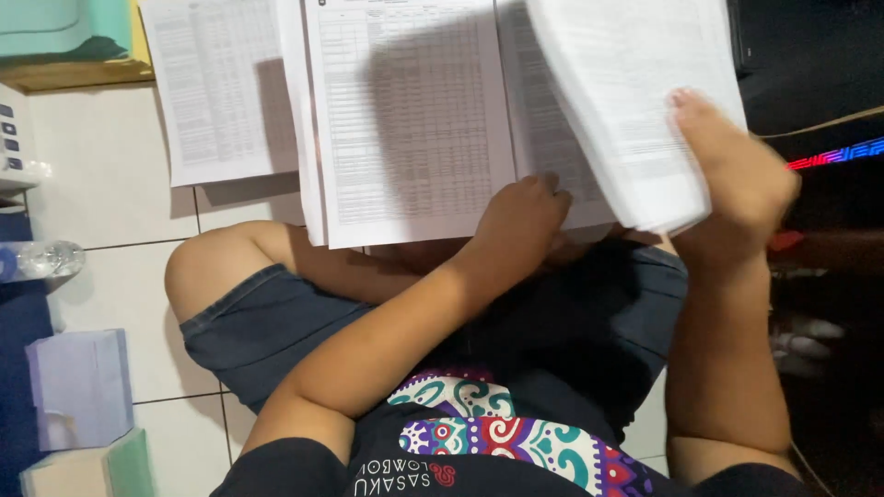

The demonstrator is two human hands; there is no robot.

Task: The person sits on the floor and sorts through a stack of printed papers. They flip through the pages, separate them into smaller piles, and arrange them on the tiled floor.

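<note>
Left hand (520, 216) curled, fingertips on open pages (410, 120) | right hand (737, 175) apparently clamping lifted sheaf (635, 101)

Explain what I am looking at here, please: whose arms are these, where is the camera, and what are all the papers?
There is one picture, from a camera worn on a person's head, looking down at their lap. The person sits on a white tiled floor, knees bent, in denim shorts. Both bare arms are theirs. The right hand grips a thick sheaf of printed sheets and lifts it up, a bit blurred. The left hand rests its fingers on the open page underneath, which is covered in printed tables. Another printed sheet lies on the floor beside it. At the left edge are a clear plastic bottle and a pale box.
</note>
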